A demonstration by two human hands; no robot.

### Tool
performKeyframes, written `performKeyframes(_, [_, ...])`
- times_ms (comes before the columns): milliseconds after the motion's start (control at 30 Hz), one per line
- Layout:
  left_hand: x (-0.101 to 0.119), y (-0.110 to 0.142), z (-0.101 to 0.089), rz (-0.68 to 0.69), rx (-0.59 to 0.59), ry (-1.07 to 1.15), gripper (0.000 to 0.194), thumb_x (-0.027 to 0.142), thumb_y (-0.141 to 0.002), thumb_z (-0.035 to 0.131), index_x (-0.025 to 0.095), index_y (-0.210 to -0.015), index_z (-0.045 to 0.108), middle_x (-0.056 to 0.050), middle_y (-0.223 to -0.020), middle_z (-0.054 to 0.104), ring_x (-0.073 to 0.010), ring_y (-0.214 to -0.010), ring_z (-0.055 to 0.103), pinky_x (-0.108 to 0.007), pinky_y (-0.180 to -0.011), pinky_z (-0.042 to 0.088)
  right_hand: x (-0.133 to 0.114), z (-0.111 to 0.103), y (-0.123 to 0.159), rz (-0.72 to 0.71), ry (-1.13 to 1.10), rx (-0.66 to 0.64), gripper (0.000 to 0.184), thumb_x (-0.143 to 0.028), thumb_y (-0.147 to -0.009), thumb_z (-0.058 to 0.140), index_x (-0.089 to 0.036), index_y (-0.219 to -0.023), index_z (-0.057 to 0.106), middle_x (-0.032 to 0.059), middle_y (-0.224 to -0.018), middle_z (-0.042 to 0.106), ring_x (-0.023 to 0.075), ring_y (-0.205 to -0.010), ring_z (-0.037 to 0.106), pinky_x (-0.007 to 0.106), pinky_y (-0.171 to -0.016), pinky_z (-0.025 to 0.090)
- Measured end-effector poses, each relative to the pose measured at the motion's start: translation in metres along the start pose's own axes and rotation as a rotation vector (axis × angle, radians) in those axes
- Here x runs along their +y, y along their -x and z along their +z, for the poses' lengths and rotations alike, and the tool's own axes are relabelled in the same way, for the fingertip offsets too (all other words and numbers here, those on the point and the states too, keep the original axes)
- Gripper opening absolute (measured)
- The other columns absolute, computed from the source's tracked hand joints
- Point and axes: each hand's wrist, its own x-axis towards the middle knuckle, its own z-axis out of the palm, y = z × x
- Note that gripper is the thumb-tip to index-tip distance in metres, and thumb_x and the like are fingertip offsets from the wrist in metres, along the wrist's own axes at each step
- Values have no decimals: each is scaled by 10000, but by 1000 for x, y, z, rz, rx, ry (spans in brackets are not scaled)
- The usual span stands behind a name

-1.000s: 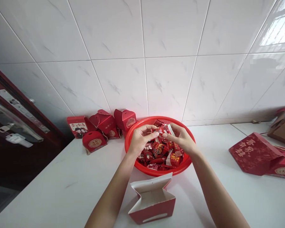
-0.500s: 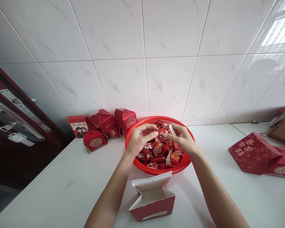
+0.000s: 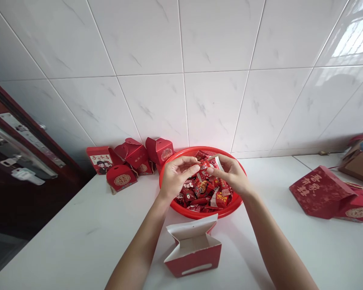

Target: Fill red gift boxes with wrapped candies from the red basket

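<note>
Above the red plastic basket [image 3: 206,216], my left hand [image 3: 178,175] and my right hand [image 3: 231,174] meet near its middle. Between their fingertips is a small red wrapped candy [image 3: 204,164], pinched from both sides. Many wrapped candies [image 3: 199,193], mostly red with some white and gold printing, fill the basket below. Closer to me, an unfolded-top red paper box [image 3: 196,259] stands with its white inside showing and its mouth open upward. My forearms pass on either side of this box.
Several red gift boxes [image 3: 132,156] sit against the tiled wall, left of the basket. More red boxes [image 3: 323,193] lie at the right, with a brown cardboard box [image 3: 359,165] behind them. A dark red door [image 3: 6,177] with a key in its lock stands at the left.
Both hands stay over the basket, holding the red candy between them; its angle at the fingertips shifts slightly. The view moves a little; the boxes and basket stay put.
</note>
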Motion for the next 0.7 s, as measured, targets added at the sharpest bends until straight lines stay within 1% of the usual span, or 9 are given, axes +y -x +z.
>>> performKeyframes(100, [2, 1, -1, 12, 11, -40, 191, 326, -699, 877, 208, -830, 802, -28, -848, 790, -190, -813, 738, -283, -759, 610, 0, -2, 0, 39, 6, 6, 344, -470, -792, 849, -207, -981, 735, 45, -959, 716, 199, -842, 660, 305, -668, 599])
performKeyframes(200, [2, 2, -3, -9, -6, -79, 205, 345, -696, 881, 208, -829, 806, -25, -823, 786, -184, -774, 733, -267, -717, 601, -1, -2, 0, 52, 6, 29, 334, -494, -830, 813, -200, -967, 734, 44, -918, 710, 195, -842, 669, 302, -673, 610])
performKeyframes(300, [-1, 2, -3, -53, -19, -101, 239, 378, -682, 889, 205, -827, 808, -23, -799, 778, -179, -735, 720, -249, -649, 576, -1, -2, 0, 45, 13, 52, 336, -482, -796, 847, -203, -950, 742, 39, -911, 712, 192, -838, 670, 301, -674, 618])
performKeyframes(400, [-3, 2, -2, -93, 2, -94, 280, 399, -652, 906, 209, -831, 805, -15, -775, 769, -174, -707, 707, -236, -603, 552, 0, 0, 0, 51, 6, 81, 345, -471, -747, 886, -203, -916, 749, 35, -869, 726, 195, -812, 678, 319, -693, 625])
performKeyframes(567, [-4, 0, -1, -151, 8, -94, 271, 434, -678, 891, 211, -807, 808, -15, -773, 775, -166, -702, 705, -235, -620, 555, 1, 1, 1, 77, -48, 137, 343, -458, -707, 913, -202, -885, 769, 32, -801, 740, 218, -808, 707, 347, -717, 635])
performKeyframes(700, [-4, -1, 0, -172, -22, -5, 306, 468, -650, 909, 210, -779, 809, -16, -766, 777, -166, -677, 706, -259, -650, 581, 5, 1, 0, 96, -115, 123, 296, -445, -746, 895, -209, -889, 788, 37, -837, 760, 219, -835, 725, 336, -722, 638])
